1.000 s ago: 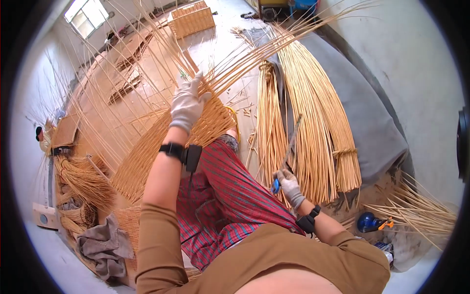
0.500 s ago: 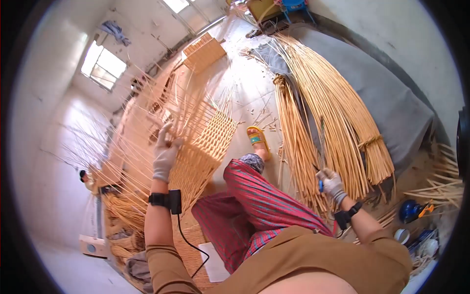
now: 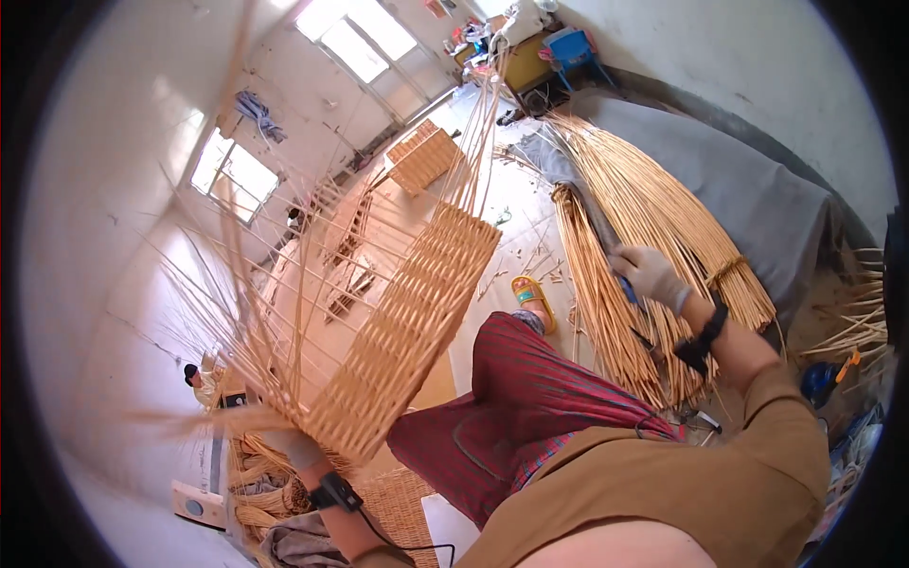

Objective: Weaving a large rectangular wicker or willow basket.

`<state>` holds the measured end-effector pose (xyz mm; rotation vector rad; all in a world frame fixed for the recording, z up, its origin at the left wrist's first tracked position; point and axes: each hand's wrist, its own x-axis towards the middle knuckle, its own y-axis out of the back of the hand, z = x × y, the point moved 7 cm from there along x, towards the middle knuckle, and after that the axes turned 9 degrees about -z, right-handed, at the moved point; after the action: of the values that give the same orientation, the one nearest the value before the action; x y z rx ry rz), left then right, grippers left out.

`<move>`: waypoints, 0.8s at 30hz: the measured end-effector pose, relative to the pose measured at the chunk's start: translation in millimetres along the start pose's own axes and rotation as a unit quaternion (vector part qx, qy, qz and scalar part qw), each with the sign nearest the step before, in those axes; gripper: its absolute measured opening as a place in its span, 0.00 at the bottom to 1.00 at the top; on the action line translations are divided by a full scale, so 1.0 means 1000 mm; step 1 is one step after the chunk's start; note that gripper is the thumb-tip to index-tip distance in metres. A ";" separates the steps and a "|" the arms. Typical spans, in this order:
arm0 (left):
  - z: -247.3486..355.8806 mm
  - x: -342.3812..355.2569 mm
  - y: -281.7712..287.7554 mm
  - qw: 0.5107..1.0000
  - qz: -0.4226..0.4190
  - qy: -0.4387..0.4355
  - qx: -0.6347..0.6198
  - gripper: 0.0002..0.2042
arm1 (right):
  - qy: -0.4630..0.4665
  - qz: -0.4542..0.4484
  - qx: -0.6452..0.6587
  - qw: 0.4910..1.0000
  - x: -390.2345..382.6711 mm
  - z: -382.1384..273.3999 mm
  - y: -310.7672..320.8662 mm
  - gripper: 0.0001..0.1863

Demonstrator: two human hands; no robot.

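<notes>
A half-woven wicker basket stands tilted before me at the left, its long loose stakes fanning up and left. My left hand, gloved, is at its lower near corner; rods and the basket hide the fingers. At the right, my gloved right hand is closed round a blue-handled tool, whose dark pointed end seems to hang below the fist. This hand is over bundles of peeled willow rods lying on the floor.
Another wicker basket stands farther off. A grey cloth lies beside the rods. A blue chair stands at the far wall. Coiled rods and a pale box are at the lower left. Another person is at the far left.
The basket has turned, showing its woven side toward me. My left hand has moved down to its near corner. My right hand has gone up and the tool now points downward.
</notes>
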<state>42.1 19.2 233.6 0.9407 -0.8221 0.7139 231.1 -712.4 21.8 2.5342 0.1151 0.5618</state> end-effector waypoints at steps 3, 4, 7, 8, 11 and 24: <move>-0.034 -0.036 0.000 0.863 -0.069 0.136 -0.481 0.25 | 0.125 -0.036 -0.037 0.991 0.072 -0.091 -0.007 0.20; -0.035 -0.041 -0.002 0.839 -0.098 0.140 -0.517 0.24 | 0.186 -0.026 -0.090 0.978 0.099 -0.123 -0.007 0.21; -0.037 -0.041 -0.005 0.784 -0.168 0.145 -0.580 0.23 | 0.266 0.052 -0.111 0.956 0.181 -0.198 -0.005 0.19; -0.039 -0.039 -0.007 0.768 -0.189 0.147 -0.594 0.22 | 0.301 0.146 -0.153 0.930 0.202 -0.222 0.001 0.18; -0.041 -0.031 -0.017 0.733 -0.244 0.148 -0.618 0.21 | 0.153 0.003 -0.277 0.949 0.272 -0.224 -0.019 0.20; -0.110 -0.026 -0.064 0.913 -0.156 0.249 -0.282 0.20 | 0.120 -0.087 -0.262 0.953 0.245 -0.154 -0.053 0.21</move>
<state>112.9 86.8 147.3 0.3218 -0.3694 0.3698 391.4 -545.7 202.9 1.9140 0.2398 0.7196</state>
